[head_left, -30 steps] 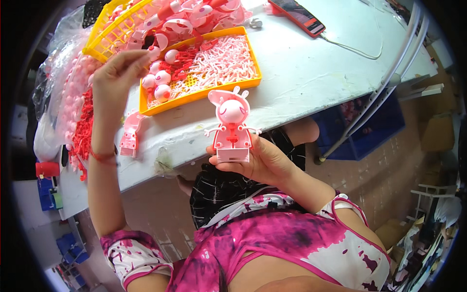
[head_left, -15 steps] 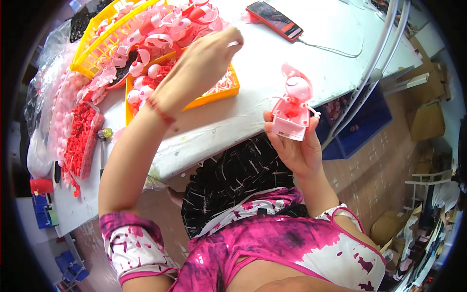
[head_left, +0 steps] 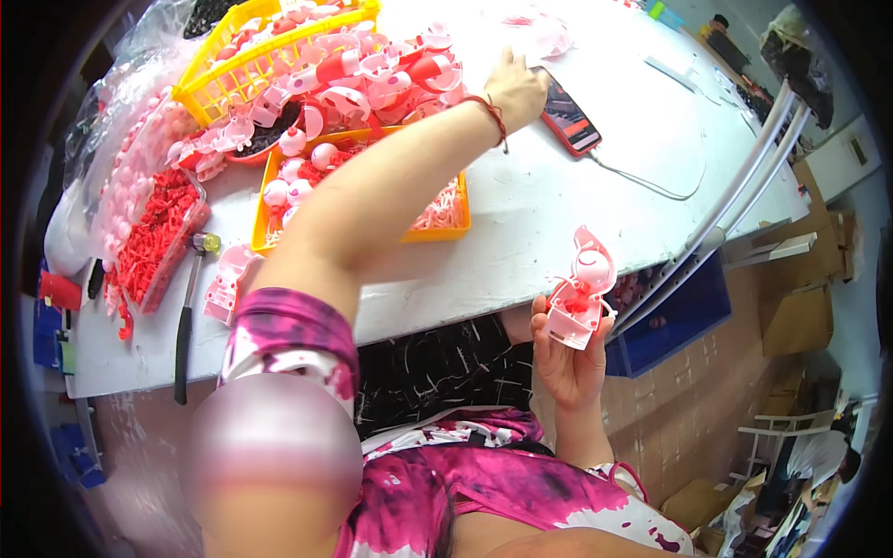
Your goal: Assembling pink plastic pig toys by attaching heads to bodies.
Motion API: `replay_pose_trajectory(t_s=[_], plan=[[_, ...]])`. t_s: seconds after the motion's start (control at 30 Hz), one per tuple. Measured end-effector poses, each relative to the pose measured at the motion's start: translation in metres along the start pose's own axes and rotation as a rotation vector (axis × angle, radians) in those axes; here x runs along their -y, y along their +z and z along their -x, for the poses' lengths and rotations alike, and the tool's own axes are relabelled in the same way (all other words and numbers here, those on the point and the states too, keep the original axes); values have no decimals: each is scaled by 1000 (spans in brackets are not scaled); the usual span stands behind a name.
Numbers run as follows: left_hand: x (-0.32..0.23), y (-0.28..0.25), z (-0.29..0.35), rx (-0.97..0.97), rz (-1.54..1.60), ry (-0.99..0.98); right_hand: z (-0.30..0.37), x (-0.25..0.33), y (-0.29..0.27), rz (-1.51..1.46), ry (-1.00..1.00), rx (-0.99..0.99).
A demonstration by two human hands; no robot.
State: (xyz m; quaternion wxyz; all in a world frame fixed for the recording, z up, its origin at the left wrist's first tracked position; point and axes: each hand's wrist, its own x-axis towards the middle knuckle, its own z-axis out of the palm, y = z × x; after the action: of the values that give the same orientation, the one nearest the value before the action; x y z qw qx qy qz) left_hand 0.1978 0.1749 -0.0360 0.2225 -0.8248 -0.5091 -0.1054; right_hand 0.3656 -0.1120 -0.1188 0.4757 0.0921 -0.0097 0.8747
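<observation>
My right hand (head_left: 569,365) is closed on a pink plastic toy (head_left: 577,307) at the table's near edge. The toy has a boxy lower part, a round head with a smile line, a raised curved piece on top and thin side arms. Its red inside faces up. Across the table, my left hand (head_left: 518,86) is at the left edge of a red-cased phone (head_left: 569,121). Its fingers are bent together, and what they hold, if anything, is hidden. Under the left forearm lies a yellow tray (head_left: 454,230) with pink balls and thin pink parts.
A yellow basket (head_left: 216,100) and heaped pink parts (head_left: 372,79) fill the back left. Red parts (head_left: 160,219), a small hammer (head_left: 193,298) and a pink box-shaped part (head_left: 226,284) lie left. A metal frame (head_left: 716,219) and blue bin (head_left: 674,330) stand right.
My left hand has moved right, from above the yellow tray to the phone. The view has shifted, and the pink toy sits lower in it, still in my right hand.
</observation>
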Motion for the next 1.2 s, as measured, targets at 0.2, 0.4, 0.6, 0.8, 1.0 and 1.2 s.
replay_pose_trajectory(t_s=[0.2,0.4,0.6,0.8,1.0,1.2], plan=[[25,-85,76,-377,246,123,-3,-3,-10,54,19,-80],[22,-142,176,-178,615,113,-32,-31,11,457,249,-195],[21,-179,249,-24,945,-265,-61,-79,20,456,473,-111],[28,-193,281,19,876,-199,-87,-110,2,264,421,-48],[19,-181,305,-9,1019,-272,-85,-125,-2,245,385,-36],[16,-177,308,-59,976,-172,-80,-128,-4,249,353,-24]])
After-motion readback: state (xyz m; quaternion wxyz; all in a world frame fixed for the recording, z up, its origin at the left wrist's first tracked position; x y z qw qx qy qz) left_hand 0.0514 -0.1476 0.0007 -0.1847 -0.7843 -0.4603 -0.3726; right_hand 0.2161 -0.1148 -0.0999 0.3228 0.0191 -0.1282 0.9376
